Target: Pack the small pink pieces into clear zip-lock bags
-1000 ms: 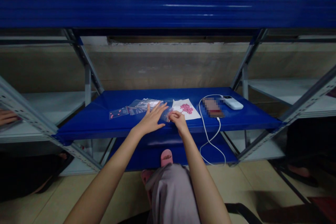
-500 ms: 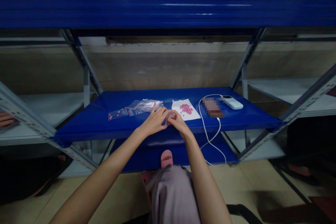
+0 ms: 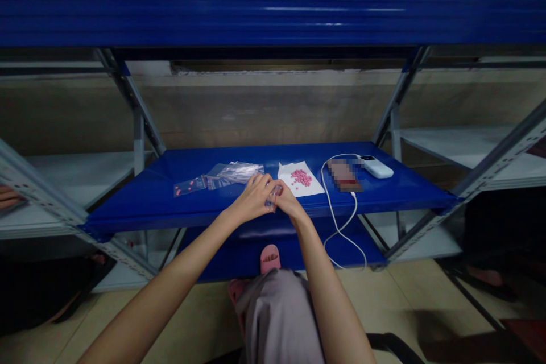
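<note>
- Grasped between curled fingers of left hand [image 3: 256, 194] and right hand [image 3: 288, 199], over front edge of glossy blue metal shelf [image 3: 405, 194]: small clear plastic bag [image 3: 272, 202]. Probably pinched from both sides because thin film slumps (contents hidden by fingers).
- Heaped on square white paper sheet [image 3: 314, 187], beside right hand: small pink pieces [image 3: 301, 178]; likely set there for containment and easy reach.
- Fanned flat beyond left hand: thin clear plastic bags [image 3: 232, 175].
- Reaching forward, forearms converging, wrists bent inward.

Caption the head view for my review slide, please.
Left hand and right hand hold a clear bag near pink pieces on paper.
</note>
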A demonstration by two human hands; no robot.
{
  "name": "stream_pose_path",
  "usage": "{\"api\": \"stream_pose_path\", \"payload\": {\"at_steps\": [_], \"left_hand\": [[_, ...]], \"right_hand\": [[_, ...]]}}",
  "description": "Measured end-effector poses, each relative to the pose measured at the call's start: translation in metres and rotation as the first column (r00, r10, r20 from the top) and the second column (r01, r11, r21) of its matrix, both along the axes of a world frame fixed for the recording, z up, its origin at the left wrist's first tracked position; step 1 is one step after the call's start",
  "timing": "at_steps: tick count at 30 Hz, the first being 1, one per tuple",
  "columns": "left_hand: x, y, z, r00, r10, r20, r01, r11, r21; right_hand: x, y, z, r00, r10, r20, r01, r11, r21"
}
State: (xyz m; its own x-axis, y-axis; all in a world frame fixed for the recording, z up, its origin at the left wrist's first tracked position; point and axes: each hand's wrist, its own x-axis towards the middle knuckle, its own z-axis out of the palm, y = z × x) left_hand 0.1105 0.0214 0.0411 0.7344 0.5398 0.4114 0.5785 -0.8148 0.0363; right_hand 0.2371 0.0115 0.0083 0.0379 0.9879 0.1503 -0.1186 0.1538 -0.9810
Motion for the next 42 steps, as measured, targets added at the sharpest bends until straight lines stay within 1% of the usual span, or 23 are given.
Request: {"api": "stream_pose_path", "payload": {"at_steps": [3, 7, 11, 15, 19, 24, 26, 30, 34, 37, 40, 42], "left_hand": [[0.0, 0.0, 0.001, 1.0, -0.022, -0.012, 0.022, 1.0, -0.02], [-0.002, -0.001, 0.001, 0.998, -0.056, -0.003, 0.056, 0.998, -0.022], [-0.002, -0.006, 0.004, 0.999, -0.049, 0.006, 0.049, 0.997, -0.06], [0.0, -0.007, 0.009, 1.0, -0.019, -0.007, 0.018, 0.997, -0.074], [-0.001, -0.005, 0.007, 1.0, -0.011, -0.024, 0.01, 0.998, -0.058], [-0.007, -0.005, 0.003, 0.996, -0.084, 0.012, 0.085, 0.991, -0.101], [-0.01, -0.006, 0.003, 0.995, -0.094, 0.03, 0.098, 0.988, -0.123], [-0.015, -0.004, 0.005, 0.996, -0.064, 0.058, 0.072, 0.987, -0.147], [-0.018, 0.0, 0.008, 0.993, -0.055, 0.105, 0.072, 0.984, -0.165], [-0.02, 0.002, 0.009, 0.99, -0.035, 0.135, 0.059, 0.982, -0.18], [-0.021, 0.005, 0.009, 0.984, -0.01, 0.177, 0.041, 0.984, -0.173], [-0.022, 0.008, 0.008, 0.98, 0.014, 0.2, 0.021, 0.985, -0.173]], "right_hand": [[0.001, 0.001, -0.003, 1.0, 0.007, -0.024, -0.007, 1.0, -0.01], [0.003, 0.003, -0.009, 1.0, 0.008, -0.019, -0.009, 1.0, -0.007], [0.004, 0.006, -0.013, 1.0, 0.018, -0.019, -0.017, 1.0, 0.018], [0.002, 0.006, -0.013, 0.995, 0.101, -0.003, -0.101, 0.994, 0.044], [0.002, 0.004, -0.011, 0.983, 0.183, 0.006, -0.183, 0.982, 0.056], [0.002, -0.001, -0.004, 0.988, 0.152, 0.015, -0.152, 0.988, 0.028], [0.002, -0.003, 0.0, 0.989, 0.15, 0.002, -0.15, 0.989, 0.0], [0.0, -0.003, 0.005, 0.994, 0.104, -0.018, -0.105, 0.994, -0.043], [0.0, -0.001, 0.006, 0.988, 0.148, -0.035, -0.151, 0.984, -0.095], [0.001, -0.002, 0.008, 0.989, 0.146, -0.04, -0.148, 0.986, -0.081], [0.01, -0.004, 0.012, 0.989, 0.147, 0.015, -0.146, 0.987, -0.062], [0.025, -0.005, 0.014, 0.988, 0.11, 0.106, -0.105, 0.993, -0.046]]}}
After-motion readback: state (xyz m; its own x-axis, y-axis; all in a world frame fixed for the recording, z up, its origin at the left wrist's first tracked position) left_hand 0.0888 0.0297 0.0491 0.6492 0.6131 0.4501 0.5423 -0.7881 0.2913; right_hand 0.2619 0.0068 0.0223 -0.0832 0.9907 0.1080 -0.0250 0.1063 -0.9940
